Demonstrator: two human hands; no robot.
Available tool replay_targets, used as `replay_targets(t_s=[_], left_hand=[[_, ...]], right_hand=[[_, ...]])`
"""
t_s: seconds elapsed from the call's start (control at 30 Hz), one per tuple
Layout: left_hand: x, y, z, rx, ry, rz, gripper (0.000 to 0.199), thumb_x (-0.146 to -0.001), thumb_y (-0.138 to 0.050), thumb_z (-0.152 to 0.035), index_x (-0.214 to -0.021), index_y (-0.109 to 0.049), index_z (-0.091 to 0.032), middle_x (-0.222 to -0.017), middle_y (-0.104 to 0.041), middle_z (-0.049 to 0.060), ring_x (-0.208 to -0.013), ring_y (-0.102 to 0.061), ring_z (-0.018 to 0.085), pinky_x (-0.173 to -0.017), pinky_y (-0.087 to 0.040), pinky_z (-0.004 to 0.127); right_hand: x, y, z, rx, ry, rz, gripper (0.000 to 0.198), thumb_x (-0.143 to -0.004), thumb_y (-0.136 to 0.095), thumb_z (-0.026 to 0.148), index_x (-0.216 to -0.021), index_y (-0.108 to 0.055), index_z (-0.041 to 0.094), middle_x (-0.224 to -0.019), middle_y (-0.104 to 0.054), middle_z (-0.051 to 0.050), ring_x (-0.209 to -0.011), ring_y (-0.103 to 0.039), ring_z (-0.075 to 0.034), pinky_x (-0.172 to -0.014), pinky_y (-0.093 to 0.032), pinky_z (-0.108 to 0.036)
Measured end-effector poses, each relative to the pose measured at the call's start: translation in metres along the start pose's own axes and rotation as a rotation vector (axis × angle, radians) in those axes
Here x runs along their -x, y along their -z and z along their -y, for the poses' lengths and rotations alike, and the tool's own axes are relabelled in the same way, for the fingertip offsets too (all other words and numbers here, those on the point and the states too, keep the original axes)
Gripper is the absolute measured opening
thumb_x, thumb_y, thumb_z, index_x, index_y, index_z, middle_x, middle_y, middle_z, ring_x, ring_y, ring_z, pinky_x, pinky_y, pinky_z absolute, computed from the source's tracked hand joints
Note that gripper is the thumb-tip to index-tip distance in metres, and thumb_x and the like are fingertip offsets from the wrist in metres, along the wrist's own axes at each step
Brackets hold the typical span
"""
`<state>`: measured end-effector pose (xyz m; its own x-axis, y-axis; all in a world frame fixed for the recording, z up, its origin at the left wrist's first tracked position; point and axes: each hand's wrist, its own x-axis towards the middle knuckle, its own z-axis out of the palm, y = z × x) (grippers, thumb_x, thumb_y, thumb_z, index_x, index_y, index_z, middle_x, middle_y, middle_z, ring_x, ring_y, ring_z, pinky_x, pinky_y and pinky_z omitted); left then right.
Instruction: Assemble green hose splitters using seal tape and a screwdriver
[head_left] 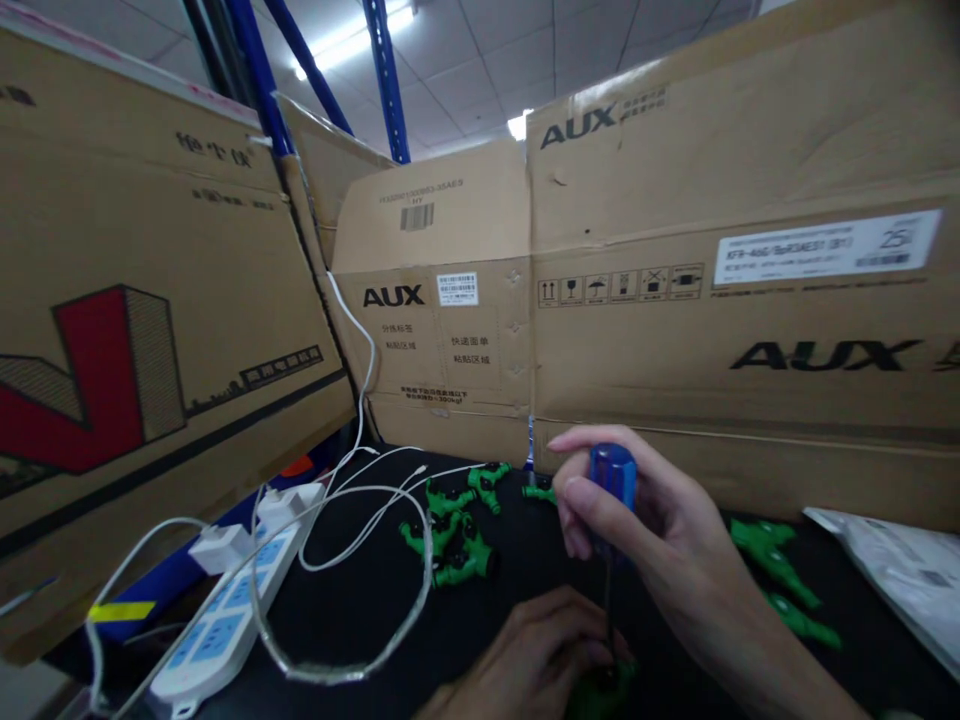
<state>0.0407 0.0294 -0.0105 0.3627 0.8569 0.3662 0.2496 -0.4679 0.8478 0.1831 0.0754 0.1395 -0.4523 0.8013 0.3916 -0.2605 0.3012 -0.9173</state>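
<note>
In my right hand [637, 500], closed around its blue handle, is a screwdriver [613, 475], held upright. Its thin shaft runs down to a green hose splitter [600, 692] at the bottom of the view. My left hand [532, 650] is closed on that splitter, whose lower part is cut off and partly covered by the fingers. Where the tip meets the splitter is too dark to make out. More green Y-shaped hose splitters [465, 555] with black parts lie in a cluster left of my hands. Another splitter [538, 493] is partly hidden behind my right hand.
More green splitters [780, 565] lie at the right beside a white plastic bag [900, 570]. A white power strip [225, 620] with plugs and looped white cables [337, 490] occupies the left. Cardboard boxes [450, 340] wall in the black table surface [360, 590].
</note>
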Motion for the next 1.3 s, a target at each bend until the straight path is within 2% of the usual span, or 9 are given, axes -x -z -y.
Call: replay_targets(t_s=[0.17, 0.27, 0.37, 0.53, 0.6, 0.8, 1.0, 1.17, 1.3], left_hand=[[0.0, 0.0, -0.013, -0.013, 0.138, -0.063, 0.007, -0.096, -0.069, -0.024, -0.096, -0.069, -0.017, -0.099, -0.07, 0.005, -0.094, -0.066, 0.018, -0.087, -0.052, 0.025], [-0.002, 0.003, -0.019, -0.016, 0.105, 0.005, 0.019, -0.104, -0.051, -0.016, -0.108, -0.07, -0.018, -0.11, -0.069, 0.007, -0.1, -0.065, 0.017, -0.089, -0.052, 0.026], [-0.003, 0.004, -0.021, -0.027, 0.075, 0.023, 0.029, -0.104, -0.043, -0.011, -0.112, -0.07, -0.019, -0.115, -0.068, 0.008, -0.102, -0.066, 0.017, -0.091, -0.053, 0.027], [-0.003, 0.001, -0.021, -0.043, 0.18, -0.038, 0.007, -0.1, -0.061, -0.023, -0.102, -0.065, -0.017, -0.101, -0.069, 0.005, -0.094, -0.066, 0.018, -0.088, -0.054, 0.029], [-0.002, 0.001, -0.02, -0.017, 0.217, -0.045, 0.008, -0.099, -0.064, -0.023, -0.105, -0.063, -0.017, -0.101, -0.07, 0.004, -0.093, -0.067, 0.018, -0.087, -0.054, 0.029], [-0.003, 0.001, -0.017, -0.07, 0.063, 0.019, 0.023, -0.105, -0.046, -0.017, -0.106, -0.069, -0.019, -0.111, -0.068, 0.006, -0.101, -0.066, 0.018, -0.088, -0.054, 0.027], [-0.003, 0.001, -0.019, -0.093, 0.146, -0.056, 0.006, -0.098, -0.061, -0.02, -0.094, -0.065, -0.018, -0.096, -0.068, 0.004, -0.087, -0.066, 0.018, -0.08, -0.054, 0.028], [-0.003, 0.003, -0.018, -0.109, 0.06, 0.019, 0.023, -0.104, -0.046, -0.019, -0.097, -0.069, -0.019, -0.108, -0.068, 0.007, -0.098, -0.066, 0.018, -0.086, -0.055, 0.029], [-0.004, 0.001, -0.018, -0.107, 0.089, -0.019, 0.018, -0.101, -0.053, -0.02, -0.093, -0.068, -0.019, -0.101, -0.069, 0.006, -0.095, -0.067, 0.019, -0.087, -0.055, 0.03]], right_hand=[[0.001, 0.002, 0.004, -0.045, 0.024, 0.05, 0.024, -0.087, -0.081, 0.034, -0.103, -0.068, 0.023, -0.072, -0.062, 0.005, -0.058, -0.056, -0.008, -0.055, -0.046, -0.019], [0.001, 0.002, 0.006, -0.096, 0.012, 0.087, 0.018, -0.087, -0.08, 0.027, -0.1, -0.068, 0.022, -0.069, -0.061, 0.006, -0.057, -0.055, -0.007, -0.053, -0.044, -0.018], [0.001, 0.003, 0.005, -0.144, 0.035, 0.119, 0.015, -0.09, -0.076, 0.026, -0.102, -0.067, 0.022, -0.069, -0.061, 0.006, -0.057, -0.055, -0.007, -0.053, -0.044, -0.018], [0.003, 0.006, 0.005, -0.144, 0.067, 0.127, 0.014, -0.091, -0.074, 0.023, -0.104, -0.068, 0.025, -0.071, -0.061, 0.005, -0.058, -0.055, -0.008, -0.053, -0.045, -0.019], [0.004, 0.007, 0.006, -0.144, 0.081, 0.131, 0.016, -0.091, -0.075, 0.021, -0.104, -0.068, 0.025, -0.072, -0.061, 0.006, -0.057, -0.054, -0.007, -0.051, -0.044, -0.018], [0.004, 0.006, 0.009, -0.127, 0.049, 0.141, 0.015, -0.088, -0.077, 0.019, -0.1, -0.067, 0.022, -0.077, -0.064, 0.006, -0.056, -0.056, -0.005, -0.052, -0.046, -0.017], [0.005, 0.005, 0.01, -0.105, 0.086, 0.136, 0.016, -0.088, -0.078, 0.023, -0.1, -0.067, 0.023, -0.069, -0.058, 0.007, -0.054, -0.054, -0.006, -0.048, -0.045, -0.018], [0.006, 0.005, 0.012, -0.056, 0.062, 0.132, 0.017, -0.09, -0.077, 0.03, -0.101, -0.067, 0.023, -0.065, -0.057, 0.009, -0.051, -0.054, -0.006, -0.046, -0.043, -0.017], [0.006, 0.004, 0.013, -0.059, 0.058, 0.124, 0.017, -0.089, -0.077, 0.034, -0.097, -0.066, 0.024, -0.064, -0.057, 0.008, -0.05, -0.053, -0.006, -0.046, -0.044, -0.018]])
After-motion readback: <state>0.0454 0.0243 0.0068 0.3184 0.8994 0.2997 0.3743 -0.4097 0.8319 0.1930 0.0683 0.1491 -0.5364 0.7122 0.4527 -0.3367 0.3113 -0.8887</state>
